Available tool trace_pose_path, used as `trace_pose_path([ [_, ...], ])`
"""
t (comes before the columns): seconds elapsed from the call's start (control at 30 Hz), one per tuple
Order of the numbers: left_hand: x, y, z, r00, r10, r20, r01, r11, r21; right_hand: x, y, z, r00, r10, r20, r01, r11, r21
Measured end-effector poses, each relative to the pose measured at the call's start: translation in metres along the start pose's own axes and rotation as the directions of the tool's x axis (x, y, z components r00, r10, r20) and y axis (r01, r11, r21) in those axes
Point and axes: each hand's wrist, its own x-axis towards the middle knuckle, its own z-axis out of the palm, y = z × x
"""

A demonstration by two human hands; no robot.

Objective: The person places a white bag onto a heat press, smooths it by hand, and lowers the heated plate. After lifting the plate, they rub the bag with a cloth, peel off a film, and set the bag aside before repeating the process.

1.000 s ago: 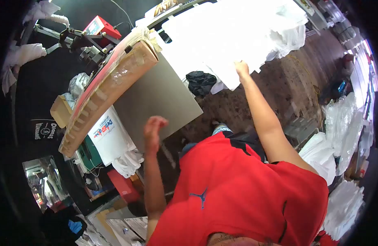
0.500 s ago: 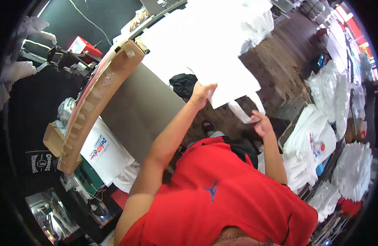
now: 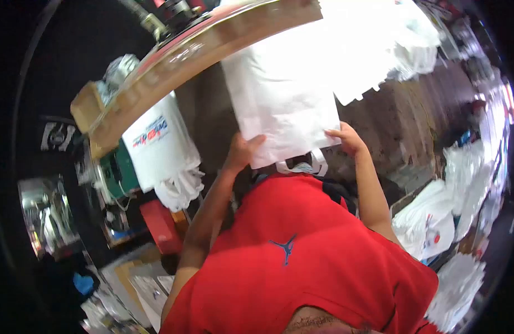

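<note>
A white bag (image 3: 290,111) with two loop handles lies spread between my hands, its handle end toward my body. My left hand (image 3: 244,150) grips the bag's near left corner, thumb on top. At the near right corner, my right hand (image 3: 346,138) pinches the edge between thumb and fingers. The handles (image 3: 304,165) hang loose near my red shirt. The bag's far end reaches a bright white area where its outline is hard to make out.
A long curved brown edge (image 3: 212,58) runs across the upper left. White printed bags (image 3: 156,145) hang below it. More white bags (image 3: 424,220) are stacked at the right. Plastic-wrapped bundles (image 3: 468,178) stand beyond them. Wooden floor (image 3: 396,117) shows at the upper right.
My view has turned to the left. My right hand has moved from the bag's handle to its corner, and the bag is now squared in front of me, flat between both hands.
</note>
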Motion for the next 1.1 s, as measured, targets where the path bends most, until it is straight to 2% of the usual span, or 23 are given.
trace_pose_path([
  [0.03, -0.011, -0.002, -0.019, 0.999, -0.007, -0.039, 0.007, 1.000, -0.008, 0.017, -0.008, 0.022, 0.997, -0.080, 0.000, 0.079, 0.987, -0.142],
  [0.1, -0.030, -0.007, -0.052, 0.948, 0.041, -0.317, 0.037, 0.971, 0.236, 0.049, -0.021, 0.065, 0.976, -0.214, -0.029, 0.163, 0.818, -0.552],
  [0.13, -0.034, -0.019, -0.069, 0.936, 0.030, -0.350, 0.053, 0.973, 0.223, 0.062, -0.024, 0.084, 0.972, -0.233, -0.038, 0.153, 0.743, -0.652],
  [0.17, -0.033, -0.041, -0.086, 0.871, 0.099, -0.481, 0.047, 0.958, 0.282, 0.071, -0.025, 0.103, 0.965, -0.257, -0.041, 0.143, 0.655, -0.742],
  [0.2, -0.033, -0.061, -0.103, 0.785, 0.172, -0.595, 0.054, 0.938, 0.342, 0.068, -0.031, 0.124, 0.952, -0.297, -0.076, 0.143, 0.650, -0.746],
  [0.23, -0.033, -0.077, -0.117, 0.767, 0.163, -0.620, 0.067, 0.942, 0.330, 0.071, -0.030, 0.133, 0.956, -0.288, -0.047, 0.155, 0.638, -0.754],
  [0.3, -0.035, -0.094, -0.135, 0.743, 0.130, -0.656, 0.147, 0.925, 0.350, 0.076, -0.028, 0.144, 0.933, -0.329, -0.145, 0.078, 0.579, -0.812],
  [0.33, -0.038, -0.094, -0.140, 0.764, 0.177, -0.621, 0.186, 0.860, 0.474, 0.076, -0.026, 0.143, 0.942, -0.302, -0.148, 0.076, 0.618, -0.782],
  [0.37, -0.039, -0.095, -0.142, 0.753, 0.165, -0.637, 0.199, 0.865, 0.460, 0.076, -0.023, 0.140, 0.947, -0.294, -0.132, 0.078, 0.607, -0.791],
  [0.43, -0.035, -0.097, -0.143, 0.741, 0.260, -0.619, 0.172, 0.817, 0.550, 0.076, -0.015, 0.136, 0.925, -0.355, -0.135, 0.099, 0.567, -0.818],
  [0.47, -0.033, -0.087, -0.139, 0.733, 0.237, -0.638, 0.136, 0.867, 0.479, 0.073, -0.016, 0.135, 0.921, -0.368, -0.129, 0.094, 0.530, -0.843],
  [0.57, -0.020, -0.086, -0.142, 0.751, 0.205, -0.628, 0.131, 0.885, 0.446, 0.069, -0.020, 0.124, 0.935, -0.321, -0.153, 0.025, 0.489, -0.872],
  [0.63, -0.017, -0.085, -0.141, 0.753, 0.196, -0.628, 0.110, 0.903, 0.415, 0.071, -0.012, 0.116, 0.909, -0.382, -0.165, 0.066, 0.525, -0.848],
  [0.7, -0.015, -0.081, -0.141, 0.755, 0.077, -0.651, 0.195, 0.922, 0.336, 0.067, -0.012, 0.113, 0.886, -0.415, -0.207, 0.082, 0.580, -0.810],
  [0.8, -0.014, -0.083, -0.141, 0.759, 0.092, -0.645, 0.130, 0.949, 0.287, 0.063, -0.017, 0.115, 0.890, -0.406, -0.207, 0.067, 0.566, -0.822],
  [0.9, -0.011, -0.090, -0.143, 0.749, 0.109, -0.653, 0.139, 0.939, 0.316, 0.065, -0.016, 0.111, 0.902, -0.368, -0.224, 0.062, 0.624, -0.779],
  [1.03, -0.007, -0.100, -0.145, 0.729, 0.165, -0.664, 0.101, 0.934, 0.344, 0.071, -0.012, 0.105, 0.893, -0.393, -0.219, 0.072, 0.604, -0.794],
  [1.1, -0.010, -0.095, -0.143, 0.733, 0.090, -0.674, 0.138, 0.951, 0.277, 0.071, -0.012, 0.105, 0.896, -0.395, -0.203, 0.074, 0.584, -0.808],
])
